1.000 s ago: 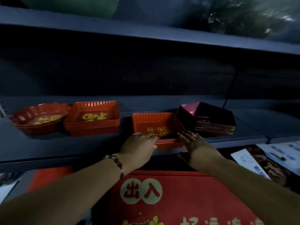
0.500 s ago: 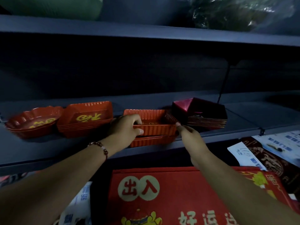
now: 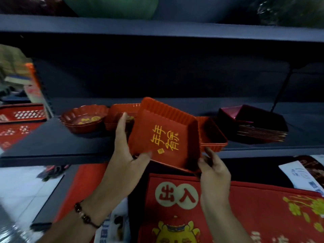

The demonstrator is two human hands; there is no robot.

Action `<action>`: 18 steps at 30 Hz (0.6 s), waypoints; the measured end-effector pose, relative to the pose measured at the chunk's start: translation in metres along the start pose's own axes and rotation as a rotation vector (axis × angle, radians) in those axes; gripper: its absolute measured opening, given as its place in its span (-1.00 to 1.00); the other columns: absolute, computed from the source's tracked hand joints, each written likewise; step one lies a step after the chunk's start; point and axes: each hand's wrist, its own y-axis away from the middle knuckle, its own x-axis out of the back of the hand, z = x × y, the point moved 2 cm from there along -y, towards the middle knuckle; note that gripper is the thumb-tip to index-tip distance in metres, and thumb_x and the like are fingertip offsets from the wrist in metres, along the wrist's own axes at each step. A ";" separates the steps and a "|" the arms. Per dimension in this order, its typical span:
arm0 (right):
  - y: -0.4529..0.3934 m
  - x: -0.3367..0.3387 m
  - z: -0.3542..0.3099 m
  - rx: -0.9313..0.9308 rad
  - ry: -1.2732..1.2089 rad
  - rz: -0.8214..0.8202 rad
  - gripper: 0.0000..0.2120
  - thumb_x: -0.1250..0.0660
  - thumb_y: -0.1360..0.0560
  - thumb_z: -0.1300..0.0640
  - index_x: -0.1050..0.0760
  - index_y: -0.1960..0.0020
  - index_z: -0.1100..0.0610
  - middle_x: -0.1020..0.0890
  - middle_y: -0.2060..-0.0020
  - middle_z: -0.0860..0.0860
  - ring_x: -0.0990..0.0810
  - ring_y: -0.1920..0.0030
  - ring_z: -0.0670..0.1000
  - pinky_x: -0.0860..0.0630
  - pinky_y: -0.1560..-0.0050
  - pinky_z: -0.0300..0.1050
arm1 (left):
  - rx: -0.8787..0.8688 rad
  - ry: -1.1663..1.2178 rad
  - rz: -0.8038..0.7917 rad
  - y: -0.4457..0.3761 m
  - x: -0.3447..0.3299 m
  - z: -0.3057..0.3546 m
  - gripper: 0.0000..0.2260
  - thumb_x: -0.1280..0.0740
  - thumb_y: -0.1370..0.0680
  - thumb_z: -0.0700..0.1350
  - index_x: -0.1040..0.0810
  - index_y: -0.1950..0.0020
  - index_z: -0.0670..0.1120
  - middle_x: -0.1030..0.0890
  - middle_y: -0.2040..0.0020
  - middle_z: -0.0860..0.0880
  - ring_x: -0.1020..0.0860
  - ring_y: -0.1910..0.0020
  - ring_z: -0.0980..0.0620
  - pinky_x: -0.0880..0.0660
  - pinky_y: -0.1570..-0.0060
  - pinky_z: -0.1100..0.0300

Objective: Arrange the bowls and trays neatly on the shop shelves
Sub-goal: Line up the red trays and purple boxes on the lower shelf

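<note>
Tray (image 3: 164, 135): one red square, tilted, lifted off shelf (image 3: 52, 142), clamped by left hand (image 3: 126, 155) and right hand (image 3: 213, 165).
Stacks on shelf: four: scalloped bowls (image 3: 82, 120), red trays (image 3: 119, 116), red trays (image 3: 213, 135), dark trays (image 3: 254, 125).
Mat (image 3: 228, 207): one, below.

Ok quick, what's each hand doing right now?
Left hand: gripping the red tray by its left edge.
Right hand: holding the same tray's lower right corner.

- Gold characters 年年有余 are printed on the floor of the red tray (image 3: 164, 137).
- 出入 is printed in two pale circles on the red mat (image 3: 245, 207).
</note>
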 end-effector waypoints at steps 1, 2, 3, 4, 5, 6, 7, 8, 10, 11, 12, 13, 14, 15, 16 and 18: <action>0.003 -0.001 0.002 0.000 -0.032 0.012 -0.65 -0.29 -0.55 0.27 -0.53 -0.22 -0.10 -0.65 -0.05 -0.12 -0.61 -0.10 -0.10 -0.49 -0.15 -0.15 | 0.042 0.066 0.003 0.002 0.003 -0.002 -0.17 -0.35 -0.56 -0.13 0.16 -0.50 0.38 -0.18 -0.38 0.42 -0.34 -0.17 0.59 -0.43 0.07 0.56; 0.004 0.000 0.002 -0.005 -0.049 0.022 -0.65 -0.29 -0.56 0.28 -0.53 -0.22 -0.08 -0.65 -0.07 -0.11 -0.60 -0.11 -0.11 -0.48 -0.15 -0.17 | 0.071 0.097 -0.006 0.004 0.005 -0.003 -0.19 -0.34 -0.56 -0.11 0.16 -0.50 0.38 -0.24 -0.36 0.41 -0.40 -0.14 0.56 -0.46 0.08 0.53; 0.004 0.000 0.002 -0.007 -0.054 0.024 -0.66 -0.29 -0.56 0.29 -0.53 -0.22 -0.07 -0.64 -0.08 -0.10 -0.60 -0.13 -0.11 -0.47 -0.17 -0.17 | 0.080 0.101 -0.027 0.008 0.005 -0.002 -0.22 -0.34 -0.57 -0.09 0.13 -0.50 0.39 -0.31 -0.34 0.39 -0.44 -0.13 0.50 -0.50 0.05 0.46; 0.004 0.001 0.003 -0.023 -0.056 0.020 -0.66 -0.28 -0.56 0.29 -0.54 -0.21 -0.07 -0.64 -0.09 -0.09 -0.60 -0.13 -0.10 -0.48 -0.19 -0.14 | 0.063 0.085 -0.053 0.012 0.003 0.001 -0.25 -0.33 -0.57 -0.08 0.10 -0.50 0.39 -0.37 -0.32 0.38 -0.47 -0.15 0.44 -0.51 -0.02 0.39; 0.004 0.001 0.007 -0.054 -0.067 0.014 -0.67 -0.27 -0.57 0.29 -0.54 -0.20 -0.07 -0.65 -0.09 -0.07 -0.61 -0.13 -0.07 -0.50 -0.21 -0.09 | 0.031 0.059 -0.081 0.017 0.001 0.002 -0.27 -0.32 -0.58 -0.07 0.08 -0.50 0.40 -0.40 -0.32 0.37 -0.46 -0.20 0.41 -0.49 -0.09 0.35; 0.004 0.000 0.012 -0.102 -0.082 0.006 -0.67 -0.26 -0.57 0.29 -0.55 -0.19 -0.07 -0.67 -0.08 -0.03 -0.63 -0.12 -0.03 -0.52 -0.21 0.00 | 0.001 0.030 -0.116 0.022 -0.002 0.005 -0.29 -0.31 -0.58 -0.03 0.08 -0.49 0.41 -0.37 -0.36 0.37 -0.42 -0.26 0.39 -0.47 -0.15 0.33; 0.005 -0.001 0.018 -0.153 -0.100 -0.002 -0.68 -0.25 -0.57 0.28 -0.55 -0.19 -0.07 -0.67 -0.08 0.01 -0.65 -0.10 0.03 -0.53 -0.21 0.09 | -0.022 0.000 -0.144 0.026 -0.005 0.009 -0.29 -0.30 -0.57 0.02 0.11 -0.49 0.42 -0.28 -0.43 0.36 -0.34 -0.34 0.39 -0.43 -0.22 0.30; 0.005 -0.001 0.023 -0.192 -0.118 -0.008 -0.69 -0.25 -0.57 0.27 -0.55 -0.19 -0.07 -0.67 -0.08 0.05 -0.65 -0.09 0.08 -0.53 -0.19 0.15 | -0.050 -0.030 -0.159 0.029 -0.007 0.012 -0.29 -0.28 -0.56 0.08 0.15 -0.49 0.42 -0.16 -0.50 0.36 -0.24 -0.41 0.38 -0.38 -0.31 0.23; 0.006 -0.001 0.025 -0.197 -0.125 -0.014 -0.68 -0.24 -0.58 0.27 -0.53 -0.23 -0.04 -0.67 -0.10 0.07 -0.65 -0.09 0.10 -0.53 -0.19 0.17 | -0.098 -0.097 -0.150 0.031 -0.009 0.015 -0.28 -0.25 -0.54 0.16 0.20 -0.49 0.40 0.02 -0.52 0.40 -0.05 -0.47 0.39 -0.22 -0.44 0.12; 0.006 -0.002 0.024 -0.184 -0.116 -0.012 -0.68 -0.23 -0.58 0.26 -0.52 -0.25 -0.03 -0.66 -0.11 0.06 -0.65 -0.10 0.09 -0.53 -0.19 0.15 | -0.113 -0.115 -0.139 0.030 -0.007 0.013 -0.28 -0.25 -0.54 0.17 0.21 -0.49 0.39 0.05 -0.52 0.40 -0.01 -0.48 0.40 -0.19 -0.47 0.10; 0.008 -0.002 0.022 -0.168 -0.102 -0.012 -0.68 -0.23 -0.58 0.25 -0.52 -0.26 -0.04 -0.66 -0.11 0.05 -0.65 -0.11 0.07 -0.53 -0.20 0.14 | -0.128 -0.118 -0.134 0.028 -0.005 0.012 -0.28 -0.25 -0.55 0.16 0.21 -0.50 0.37 0.04 -0.53 0.38 -0.02 -0.48 0.38 -0.18 -0.48 0.07; 0.010 -0.003 0.021 -0.146 -0.081 -0.016 -0.68 -0.24 -0.58 0.24 -0.53 -0.25 -0.06 -0.65 -0.12 0.03 -0.64 -0.12 0.06 -0.52 -0.21 0.13 | -0.138 -0.108 -0.131 0.027 -0.002 0.010 -0.29 -0.26 -0.57 0.14 0.19 -0.51 0.36 0.00 -0.54 0.35 -0.05 -0.49 0.34 -0.21 -0.47 0.03; 0.012 -0.003 0.019 -0.121 -0.050 -0.019 -0.69 -0.24 -0.58 0.24 -0.55 -0.22 -0.09 -0.65 -0.12 0.00 -0.63 -0.13 0.03 -0.52 -0.22 0.12 | -0.140 -0.088 -0.128 0.025 0.000 0.009 -0.31 -0.26 -0.58 0.11 0.16 -0.51 0.37 -0.04 -0.55 0.31 -0.09 -0.50 0.30 -0.24 -0.45 0.01; 0.015 -0.004 0.015 -0.087 -0.016 -0.015 -0.69 -0.25 -0.58 0.24 -0.56 -0.17 -0.12 -0.65 -0.12 -0.04 -0.61 -0.15 -0.01 -0.50 -0.24 0.10 | -0.131 -0.067 -0.118 0.025 0.002 0.008 -0.33 -0.27 -0.59 0.08 0.12 -0.51 0.37 -0.10 -0.54 0.28 -0.15 -0.49 0.27 -0.28 -0.43 0.00; 0.019 -0.004 0.010 -0.045 0.016 -0.007 -0.68 -0.25 -0.58 0.26 -0.56 -0.12 -0.15 -0.64 -0.12 -0.09 -0.60 -0.16 -0.07 -0.48 -0.26 0.04 | -0.110 -0.038 -0.102 0.024 0.003 0.007 -0.35 -0.27 -0.59 0.04 0.06 -0.51 0.38 -0.19 -0.52 0.28 -0.23 -0.46 0.27 -0.34 -0.39 0.04; 0.030 -0.007 -0.004 0.061 0.064 -0.020 -0.65 -0.25 -0.57 0.26 -0.54 -0.11 -0.20 -0.61 -0.13 -0.18 -0.55 -0.18 -0.20 -0.44 -0.28 -0.08 | -0.041 0.060 -0.029 0.022 0.007 0.004 -0.42 -0.25 -0.62 -0.07 -0.09 -0.49 0.37 -0.41 -0.33 0.37 -0.43 -0.27 0.34 -0.49 -0.18 0.25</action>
